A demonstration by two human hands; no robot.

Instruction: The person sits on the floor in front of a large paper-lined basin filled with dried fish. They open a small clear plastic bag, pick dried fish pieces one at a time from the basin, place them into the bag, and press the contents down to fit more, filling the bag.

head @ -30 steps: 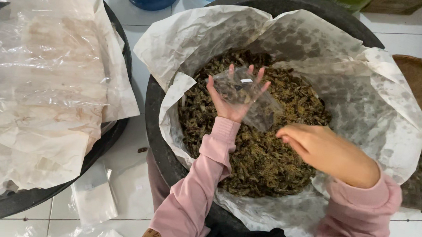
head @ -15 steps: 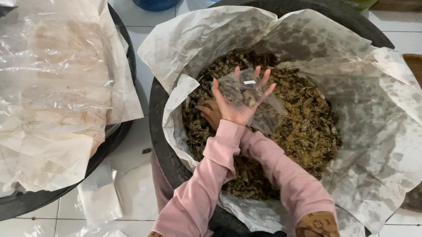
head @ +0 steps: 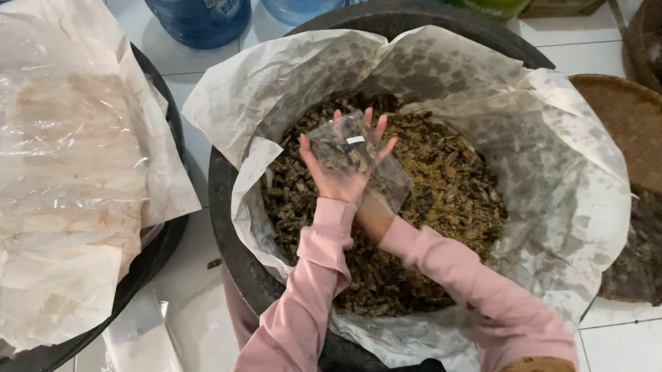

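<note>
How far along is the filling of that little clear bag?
Done: the small clear bag already holds some dried leaves. In hand: the left hand holds it up over the paper-lined tub, while the right hand sits hidden behind it. Left: the dried leaves in the tub remain a large heap.

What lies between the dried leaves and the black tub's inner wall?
In the head view, a crumpled white paper liner separates the dried leaves from the black tub, folding out over its rim.
</note>
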